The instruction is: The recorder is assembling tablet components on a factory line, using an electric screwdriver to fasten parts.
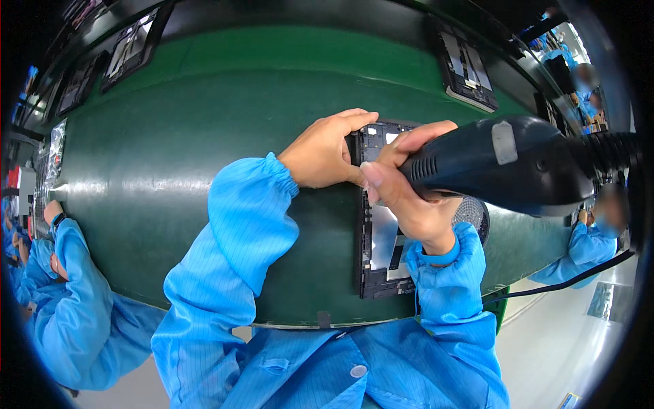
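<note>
Head view: R hand (pixel 417 208), part-hidden by blk housing (pixel 490 167), is over open tablet-like unit (pixel 383 238) on green bench (pixel 306 245), grip can't tell; farther, L hand (pixel 325 151), thumb/fingers spread, touches unit's far-L edge. Current step appears to be internal work; next move calls for steady L support; unit's long axis runs near-far, far end pointing away.

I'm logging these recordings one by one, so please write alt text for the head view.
A bare left hand is at the upper left corner of a flat electronic device with exposed innards on a green table; the right hand is over it, partly hidden by a bulky black fixture. Other people in blue show at both sides.
</note>
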The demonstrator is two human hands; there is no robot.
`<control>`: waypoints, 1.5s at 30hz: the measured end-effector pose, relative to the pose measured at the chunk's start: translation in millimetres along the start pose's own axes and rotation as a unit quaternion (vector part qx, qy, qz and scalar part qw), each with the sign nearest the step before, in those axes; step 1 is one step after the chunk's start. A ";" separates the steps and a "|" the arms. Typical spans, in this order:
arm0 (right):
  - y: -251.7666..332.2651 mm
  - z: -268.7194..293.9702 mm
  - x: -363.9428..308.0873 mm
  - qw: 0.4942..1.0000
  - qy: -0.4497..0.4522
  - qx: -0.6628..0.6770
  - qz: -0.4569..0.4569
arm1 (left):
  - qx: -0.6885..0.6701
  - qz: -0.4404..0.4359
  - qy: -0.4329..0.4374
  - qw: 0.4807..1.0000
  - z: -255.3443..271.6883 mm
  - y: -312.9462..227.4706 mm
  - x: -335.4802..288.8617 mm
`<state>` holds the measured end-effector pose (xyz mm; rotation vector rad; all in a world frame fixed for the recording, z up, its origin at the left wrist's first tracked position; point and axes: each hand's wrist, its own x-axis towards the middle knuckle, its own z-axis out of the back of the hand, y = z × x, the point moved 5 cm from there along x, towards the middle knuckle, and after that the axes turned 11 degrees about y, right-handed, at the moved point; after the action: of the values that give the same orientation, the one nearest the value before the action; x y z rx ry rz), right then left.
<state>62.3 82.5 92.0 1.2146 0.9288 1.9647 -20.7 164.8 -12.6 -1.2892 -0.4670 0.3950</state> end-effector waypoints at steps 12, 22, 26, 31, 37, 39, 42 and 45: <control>25.1 107.2 -66.6 0.968 -0.241 0.063 0.014 | 0.025 0.094 0.026 0.995 -0.6 -27.9 -5.0; -9.9 152.0 -137.2 0.919 -0.388 0.053 -0.037 | 0.001 0.153 0.016 0.988 -7.0 -27.0 -0.4; -10.4 151.9 -133.7 0.931 -0.364 0.039 -0.015 | -0.031 0.171 -0.001 0.985 -10.8 -26.3 0.6; -10.5 151.4 -135.6 0.933 -0.356 0.046 0.002 | -0.020 0.170 -0.006 0.985 -10.6 -28.8 2.1; -11.4 150.4 -135.1 0.939 -0.342 0.029 -0.020 | -0.023 0.165 -0.002 0.986 -9.7 -26.0 2.1; -10.5 149.3 -134.2 0.946 -0.323 0.007 -0.032 | -0.018 0.162 -0.006 0.987 -9.3 -26.0 1.9; -10.5 146.3 -134.4 0.946 -0.323 -0.006 -0.037 | -0.028 0.166 -0.010 0.986 -10.2 -26.3 0.3; -13.6 140.9 -131.2 0.937 -0.346 0.050 -0.022 | -0.028 0.167 -0.016 0.985 -6.8 -27.9 -6.1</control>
<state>241.9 17.0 65.3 1.7573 0.6728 1.2940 -21.6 149.5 12.3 -1.4217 -0.2888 0.6885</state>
